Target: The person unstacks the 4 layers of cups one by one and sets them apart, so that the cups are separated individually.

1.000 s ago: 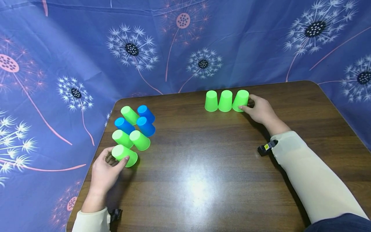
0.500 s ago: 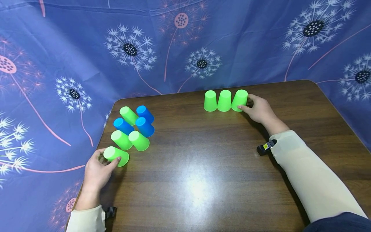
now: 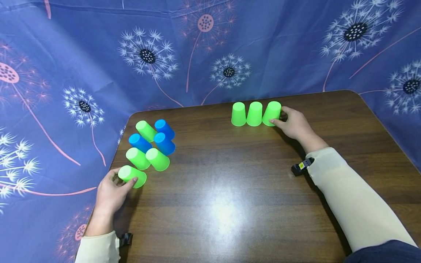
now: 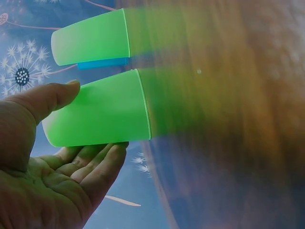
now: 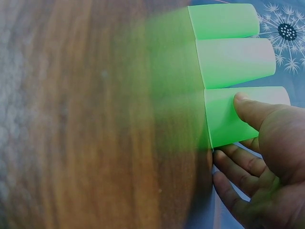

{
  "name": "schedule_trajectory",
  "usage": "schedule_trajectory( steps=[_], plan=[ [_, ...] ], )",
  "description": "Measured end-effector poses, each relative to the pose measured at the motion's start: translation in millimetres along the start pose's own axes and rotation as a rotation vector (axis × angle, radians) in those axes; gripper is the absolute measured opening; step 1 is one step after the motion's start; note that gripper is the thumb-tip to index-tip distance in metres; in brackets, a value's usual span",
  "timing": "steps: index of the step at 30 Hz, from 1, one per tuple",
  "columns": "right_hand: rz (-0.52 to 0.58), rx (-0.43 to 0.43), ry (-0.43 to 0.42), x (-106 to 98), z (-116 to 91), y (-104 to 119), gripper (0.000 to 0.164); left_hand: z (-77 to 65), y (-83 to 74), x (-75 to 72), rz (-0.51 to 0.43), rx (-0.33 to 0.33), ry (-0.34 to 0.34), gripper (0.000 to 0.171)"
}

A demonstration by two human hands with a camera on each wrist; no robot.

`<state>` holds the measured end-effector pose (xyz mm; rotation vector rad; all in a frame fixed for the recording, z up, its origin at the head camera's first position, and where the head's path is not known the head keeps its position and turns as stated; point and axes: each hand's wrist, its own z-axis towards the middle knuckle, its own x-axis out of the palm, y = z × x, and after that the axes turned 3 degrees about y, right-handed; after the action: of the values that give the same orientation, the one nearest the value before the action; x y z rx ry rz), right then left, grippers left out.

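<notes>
My left hand (image 3: pixel 111 193) grips an upside-down green cup (image 3: pixel 131 176) at the near end of the left-hand group. In the left wrist view, the thumb lies on one side of this cup (image 4: pixel 97 109) and the fingers on the other, with its rim at the tabletop. At the back of the table, my right hand (image 3: pixel 295 124) holds the rightmost green cup (image 3: pixel 271 113) of a row of three. The right wrist view shows the thumb across that cup (image 5: pixel 224 114), with its rim on the table. Beside it stand the middle green cup (image 3: pixel 254 114) and the left green cup (image 3: pixel 238 114).
Beyond my left hand, upside-down cups stand close together: green cups (image 3: pixel 158 159) and blue cups (image 3: pixel 164 143). The brown wooden table (image 3: pixel 210 175) has a patterned blue cloth (image 3: pixel 273 51) behind it and along its left side.
My left hand has shifted its green cup a little to the left, away from the neighbouring cups, then stayed nearly still. The right hand and its row of cups look unmoved.
</notes>
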<state>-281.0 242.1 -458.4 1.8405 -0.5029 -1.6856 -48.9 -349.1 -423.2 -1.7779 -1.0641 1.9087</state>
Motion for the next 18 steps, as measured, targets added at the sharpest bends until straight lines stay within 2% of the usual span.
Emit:
schedule_trajectory(
  steps=[3,6,10,14,16,18],
  plan=[
    [0.001,-0.006,-0.003,0,0,0,0.062,-1.7,-2.3,-0.9,0.006,0.002,-0.008,0.07],
    [0.001,0.0,0.001,1,0,0,0.065,-4.9,-9.6,-7.9,-0.012,0.001,-0.019,0.078],
    [0.006,0.008,0.009,1,1,0,0.068,-9.0,-33.0,-21.8,-0.087,0.026,-0.082,0.08],
    [0.002,0.01,0.003,0,0,-1,0.066,-11.5,-66.3,-22.3,-0.141,0.13,-0.146,0.074],
    [0.004,0.01,0.002,0,-1,0,0.066,-11.1,-82.3,-15.1,-0.158,0.209,-0.144,0.071],
    [-0.001,0.013,0.003,-1,-1,0,0.066,-8.9,-97.6,-4.8,-0.171,0.289,-0.108,0.067]
  ],
)
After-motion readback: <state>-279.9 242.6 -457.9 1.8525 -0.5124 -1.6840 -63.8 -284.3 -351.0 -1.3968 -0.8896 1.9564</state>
